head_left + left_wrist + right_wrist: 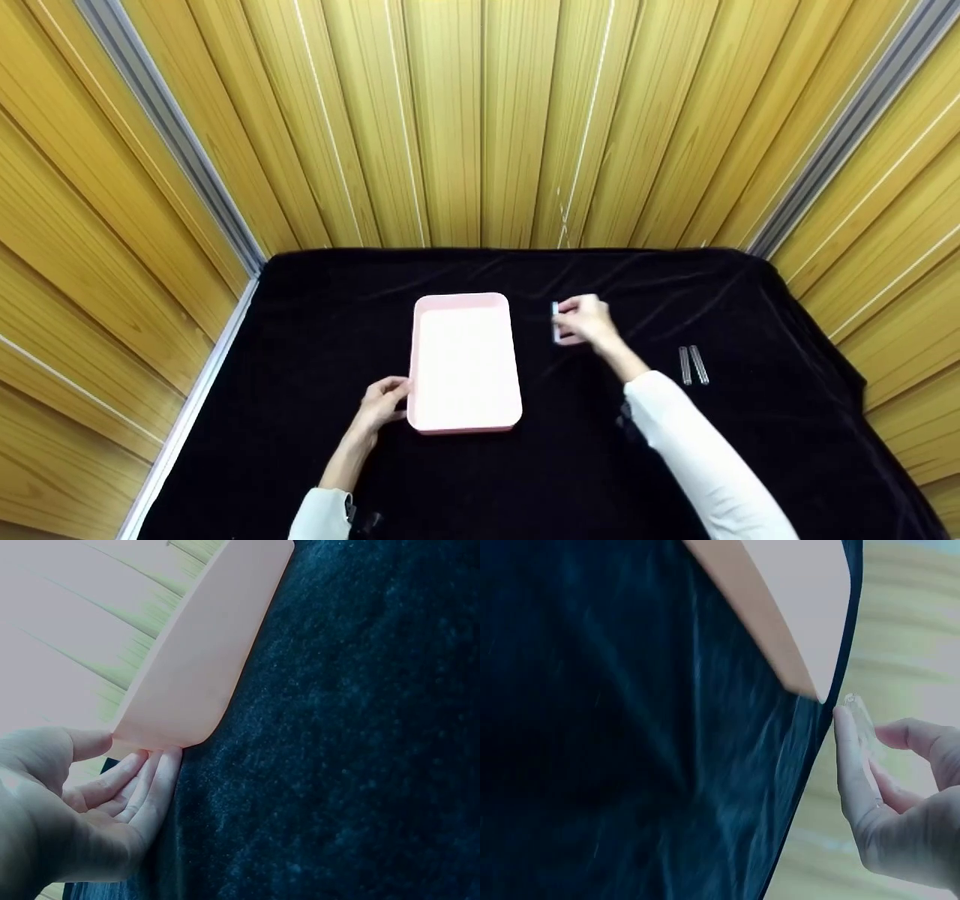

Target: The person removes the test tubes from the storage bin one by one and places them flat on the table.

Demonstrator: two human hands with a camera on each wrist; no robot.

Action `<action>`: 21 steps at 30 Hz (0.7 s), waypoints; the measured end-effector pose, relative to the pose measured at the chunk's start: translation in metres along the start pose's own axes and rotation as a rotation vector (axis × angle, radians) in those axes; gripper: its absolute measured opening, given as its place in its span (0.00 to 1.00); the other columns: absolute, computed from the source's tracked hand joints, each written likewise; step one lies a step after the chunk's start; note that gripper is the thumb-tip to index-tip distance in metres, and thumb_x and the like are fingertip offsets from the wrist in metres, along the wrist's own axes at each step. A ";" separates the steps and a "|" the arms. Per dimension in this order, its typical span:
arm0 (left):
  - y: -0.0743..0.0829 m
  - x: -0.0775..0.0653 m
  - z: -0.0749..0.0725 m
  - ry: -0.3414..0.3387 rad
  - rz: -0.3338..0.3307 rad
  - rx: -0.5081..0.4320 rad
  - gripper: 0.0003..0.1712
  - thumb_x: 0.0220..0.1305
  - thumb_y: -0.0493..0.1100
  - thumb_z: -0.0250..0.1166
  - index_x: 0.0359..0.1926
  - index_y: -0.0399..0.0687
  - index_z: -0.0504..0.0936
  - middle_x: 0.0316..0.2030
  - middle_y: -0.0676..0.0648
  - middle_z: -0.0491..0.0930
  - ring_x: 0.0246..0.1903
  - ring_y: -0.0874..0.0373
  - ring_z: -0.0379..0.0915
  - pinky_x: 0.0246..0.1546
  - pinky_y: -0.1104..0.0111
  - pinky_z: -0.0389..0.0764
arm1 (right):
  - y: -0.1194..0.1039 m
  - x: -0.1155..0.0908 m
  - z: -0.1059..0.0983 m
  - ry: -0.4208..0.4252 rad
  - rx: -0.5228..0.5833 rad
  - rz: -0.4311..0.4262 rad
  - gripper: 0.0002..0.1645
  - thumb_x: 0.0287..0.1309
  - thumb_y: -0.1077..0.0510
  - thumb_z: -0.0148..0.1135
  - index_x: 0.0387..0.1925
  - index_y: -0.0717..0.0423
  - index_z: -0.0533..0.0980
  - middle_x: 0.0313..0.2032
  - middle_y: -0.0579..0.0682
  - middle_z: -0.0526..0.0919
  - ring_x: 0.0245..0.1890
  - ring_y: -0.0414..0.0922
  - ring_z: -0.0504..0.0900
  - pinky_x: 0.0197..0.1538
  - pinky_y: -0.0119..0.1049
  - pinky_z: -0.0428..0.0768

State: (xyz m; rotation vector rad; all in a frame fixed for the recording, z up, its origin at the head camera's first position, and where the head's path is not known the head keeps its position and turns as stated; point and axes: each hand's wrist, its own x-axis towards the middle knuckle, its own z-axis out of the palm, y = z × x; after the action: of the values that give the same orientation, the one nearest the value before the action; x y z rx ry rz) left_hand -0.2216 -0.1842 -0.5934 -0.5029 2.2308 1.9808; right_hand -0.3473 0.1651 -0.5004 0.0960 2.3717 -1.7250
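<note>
A shallow pink tray (pixel 463 300), its inside bright white, lies on the black cloth. At its near left side is my left hand (pixel 382 401); in the left wrist view the thumb is at the rim and the fingers (pixel 161 784) are at the lower edge of the wall. To the right of the tray, my right hand (pixel 587 320) pinches a narrow clear piece (pixel 556 322) between thumb and fingers, apart from the tray. The right wrist view shows the held clear piece (pixel 861 720) as see-through, with its lower part behind the fingers.
Two clear glass tubes (pixel 685 365) lie side by side on the cloth, right of my right forearm. The black cloth (pixel 315 322) covers the table. Yellow wood-patterned walls (pixel 442 127) stand behind and at both sides, with grey metal posts in the corners.
</note>
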 end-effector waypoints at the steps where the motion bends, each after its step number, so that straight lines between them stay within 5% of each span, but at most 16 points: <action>1: -0.001 0.000 0.000 0.002 0.000 0.002 0.20 0.74 0.43 0.62 0.54 0.28 0.80 0.46 0.38 0.84 0.45 0.55 0.80 0.40 0.64 0.89 | 0.002 0.002 -0.008 0.002 -0.003 0.008 0.21 0.56 0.70 0.62 0.52 0.76 0.76 0.29 0.54 0.85 0.25 0.44 0.88 0.31 0.38 0.90; 13: -0.005 0.003 0.002 -0.012 0.007 0.000 0.20 0.75 0.41 0.59 0.55 0.26 0.79 0.46 0.37 0.84 0.43 0.56 0.79 0.41 0.63 0.88 | 0.043 0.008 -0.099 0.070 0.009 0.119 0.22 0.60 0.72 0.59 0.55 0.80 0.70 0.22 0.48 0.85 0.21 0.42 0.87 0.32 0.39 0.90; 21: -0.003 0.000 0.000 -0.003 0.028 0.009 0.21 0.76 0.42 0.59 0.56 0.25 0.78 0.52 0.32 0.81 0.46 0.54 0.80 0.42 0.63 0.88 | 0.091 0.006 -0.134 0.197 -0.431 0.120 0.17 0.54 0.66 0.61 0.44 0.74 0.78 0.16 0.52 0.84 0.11 0.39 0.82 0.20 0.38 0.86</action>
State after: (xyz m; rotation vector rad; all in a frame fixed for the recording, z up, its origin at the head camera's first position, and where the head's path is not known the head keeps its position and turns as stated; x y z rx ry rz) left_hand -0.2203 -0.1842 -0.5960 -0.4702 2.2557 1.9826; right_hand -0.3543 0.3201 -0.5472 0.3454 2.7574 -1.1666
